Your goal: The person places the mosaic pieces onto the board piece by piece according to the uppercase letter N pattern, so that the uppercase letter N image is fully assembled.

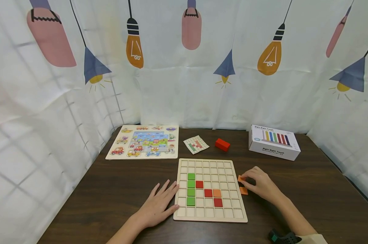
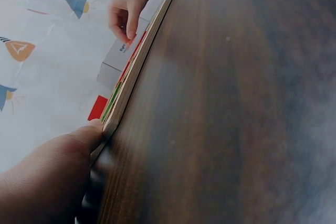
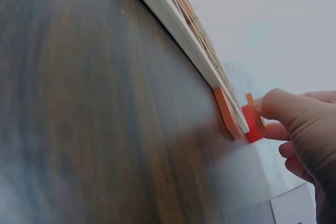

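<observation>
My right hand [image 1: 261, 184] pinches an orange square tile [image 1: 241, 178] between thumb and fingertips, just off the right edge of a wooden grid board [image 1: 206, 216]. A second orange tile [image 3: 227, 114] lies on the table against that same edge. My left hand [image 1: 159, 205] rests at the board's left side, fingers spread, with the fingertips and thumb on its rim. On the board sit a column of several green tiles [image 1: 191, 184], 3 red tiles [image 1: 208, 193] in a descending diagonal and one orange tile [image 1: 216, 193] beside the middle red one.
Behind the board lies a small pattern card [image 1: 196, 144] with a coloured grid. A red block [image 1: 222, 144] is to its right. The vehicle picture puzzle [image 1: 144, 156] lies at the back left, and a white box [image 1: 273, 144] stands at the back right. A printed curtain [image 1: 184, 95] hangs behind the table.
</observation>
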{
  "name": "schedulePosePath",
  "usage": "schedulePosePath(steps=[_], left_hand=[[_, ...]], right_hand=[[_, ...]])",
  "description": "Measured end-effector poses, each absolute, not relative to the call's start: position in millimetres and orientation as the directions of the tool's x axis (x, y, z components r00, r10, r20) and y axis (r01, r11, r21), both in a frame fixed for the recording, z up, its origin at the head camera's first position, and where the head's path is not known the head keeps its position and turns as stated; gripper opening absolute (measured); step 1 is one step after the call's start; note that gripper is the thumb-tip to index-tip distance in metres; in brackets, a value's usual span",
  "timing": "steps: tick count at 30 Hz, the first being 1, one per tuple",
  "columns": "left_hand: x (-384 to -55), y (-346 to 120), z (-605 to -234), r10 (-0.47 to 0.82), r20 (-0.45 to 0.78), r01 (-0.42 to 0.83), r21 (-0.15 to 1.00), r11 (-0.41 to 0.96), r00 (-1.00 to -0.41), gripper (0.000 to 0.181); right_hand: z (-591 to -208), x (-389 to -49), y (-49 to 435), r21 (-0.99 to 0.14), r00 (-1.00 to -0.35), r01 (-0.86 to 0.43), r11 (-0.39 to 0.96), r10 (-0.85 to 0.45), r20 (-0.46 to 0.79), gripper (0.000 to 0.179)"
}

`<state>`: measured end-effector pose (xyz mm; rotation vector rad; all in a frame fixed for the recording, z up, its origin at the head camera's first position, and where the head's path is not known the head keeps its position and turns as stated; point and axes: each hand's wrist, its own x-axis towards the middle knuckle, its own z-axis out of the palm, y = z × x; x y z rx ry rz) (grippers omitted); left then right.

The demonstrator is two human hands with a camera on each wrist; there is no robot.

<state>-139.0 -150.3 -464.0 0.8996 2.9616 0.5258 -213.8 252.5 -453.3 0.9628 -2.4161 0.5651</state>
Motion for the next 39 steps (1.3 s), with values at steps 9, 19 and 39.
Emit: schedulePosePath(steps=[9,19,39], left_hand=[[-139.2,-150.7,-464.0,0.542,0.089,0.539,0.323,0.778,-0.836,0.066],[-139.6,-150.9,-464.7,0.544,0.084,0.539,0.327,0.776,-0.835,0.066],[-139.7,-151.4,-465.1,0.545,0.086,0.540,0.329,0.775,-0.834,0.066]], right_hand=[[-448.6,-214.1,235.2,-0.208,-0.611,-0.757,0.619,-0.560,0.559,0.023],[-447.1,-216.3,214.9,-0.218,-0.556,-0.815,0.537,-0.621,0.553,0.020],[-454.1,-216.7,181.0,-0.232,-0.509,-0.857,0.459,-0.691,0.513,0.013]])
